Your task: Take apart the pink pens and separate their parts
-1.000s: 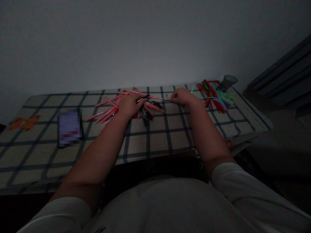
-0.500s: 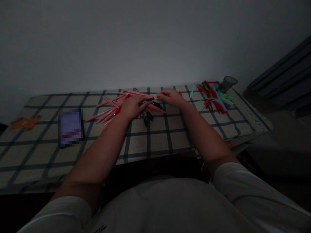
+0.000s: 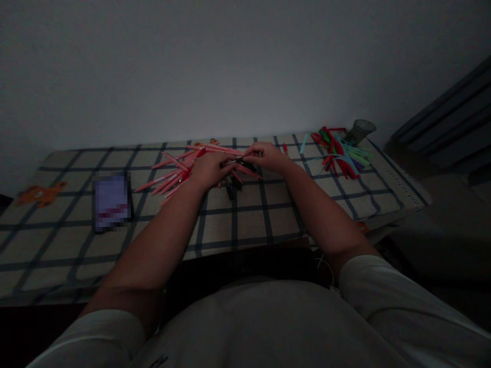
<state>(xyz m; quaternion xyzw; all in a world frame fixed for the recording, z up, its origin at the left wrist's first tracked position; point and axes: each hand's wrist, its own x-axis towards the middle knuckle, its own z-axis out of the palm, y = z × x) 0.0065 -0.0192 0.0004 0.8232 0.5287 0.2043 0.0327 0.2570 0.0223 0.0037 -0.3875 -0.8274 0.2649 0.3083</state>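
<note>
My left hand [image 3: 209,168] rests over a spread pile of slim pink pens [image 3: 172,179] on the checked cloth. Its thumb and fingers are closed on a slim black pen [image 3: 238,160] that points to the right. At the far end of this pen is my right hand [image 3: 266,156], with thumb and forefinger pinched around its tip. Whether the right fingers also hold a small part is too dark to see. Below the two hands lie several black pens [image 3: 230,190], partly covered by the left hand.
A heap of red, green and blue strips [image 3: 339,156] lies at the right, beside a clear cup [image 3: 360,132]. A small red piece [image 3: 285,148] sits behind my right wrist. At the left is a blurred-out phone-like device [image 3: 112,202]. The wall [image 3: 238,71] borders the table's back.
My right hand has moved slightly left and now meets the black pen's tip, where a small gap was before. My left hand stays nearly in place.
</note>
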